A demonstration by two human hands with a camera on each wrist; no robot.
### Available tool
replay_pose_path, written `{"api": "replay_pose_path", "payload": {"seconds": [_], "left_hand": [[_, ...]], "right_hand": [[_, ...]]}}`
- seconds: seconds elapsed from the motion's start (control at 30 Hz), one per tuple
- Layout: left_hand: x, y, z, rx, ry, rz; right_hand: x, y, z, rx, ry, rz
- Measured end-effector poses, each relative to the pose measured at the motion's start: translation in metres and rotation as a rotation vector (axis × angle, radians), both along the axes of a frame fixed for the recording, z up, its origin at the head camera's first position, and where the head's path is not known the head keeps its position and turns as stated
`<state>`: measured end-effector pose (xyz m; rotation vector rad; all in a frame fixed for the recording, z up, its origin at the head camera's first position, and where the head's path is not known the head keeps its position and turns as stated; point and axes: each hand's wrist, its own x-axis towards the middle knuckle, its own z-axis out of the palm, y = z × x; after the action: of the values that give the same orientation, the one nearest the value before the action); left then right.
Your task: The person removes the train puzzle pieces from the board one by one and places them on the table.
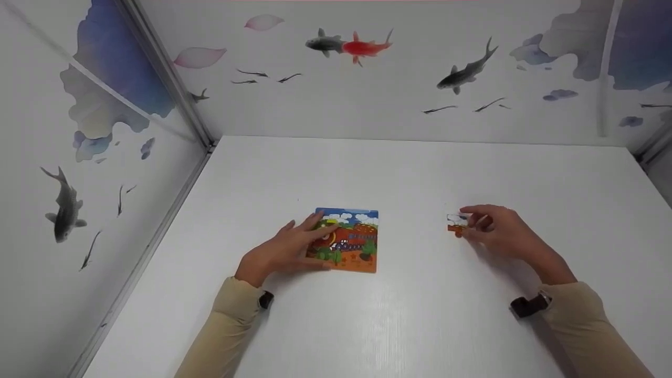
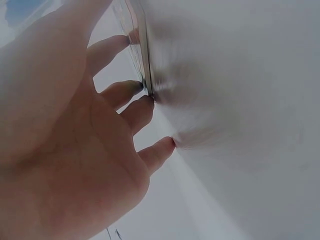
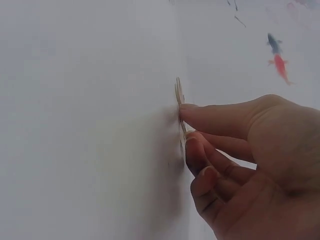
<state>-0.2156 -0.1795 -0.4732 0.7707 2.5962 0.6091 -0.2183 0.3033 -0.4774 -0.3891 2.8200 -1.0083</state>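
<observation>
Beige L sleeve leads up to the L hand, spread over the left side of the puzzle: fingertips at or by its left edge, one finger reaching across the pic, thumb along the near edge. No clench there; fingers mostly straight, prob. just steadying, tho can't tell how hard they press. Puzzle lies flat on the white table, approx. mid; its upper L part is partly hidden by fingers, so any gap there can't be made out. Well apart to the right, a small piece w/ clouds up top, orange below and a knob on the near side is pinched by the R hand, thumb vs. fingertip, other fingers curled. Touching table or just above: can't tell. Dark band, then R sleeve. Step in hand, I'd judge: handling the loose piece w/ puzzle steadied. Next move prob. calls for a light pinch & minding which way the knob faces.
</observation>
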Motion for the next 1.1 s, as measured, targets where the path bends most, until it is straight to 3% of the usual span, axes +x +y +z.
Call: {"api": "replay_pose_path", "payload": {"seconds": [0.27,0.9,1.1], "left_hand": [[-0.001,0.002,0.0,0.004,0.008,0.007],[0.002,0.005,0.001,-0.035,0.005,0.035],[0.002,0.006,0.0,-0.032,0.005,0.032]], "right_hand": [[0.001,-0.047,0.005,-0.071,0.129,0.087],[-0.01,-0.152,0.002,-0.163,0.093,0.204],[-0.016,-0.172,-0.006,-0.161,0.079,0.173]]}}
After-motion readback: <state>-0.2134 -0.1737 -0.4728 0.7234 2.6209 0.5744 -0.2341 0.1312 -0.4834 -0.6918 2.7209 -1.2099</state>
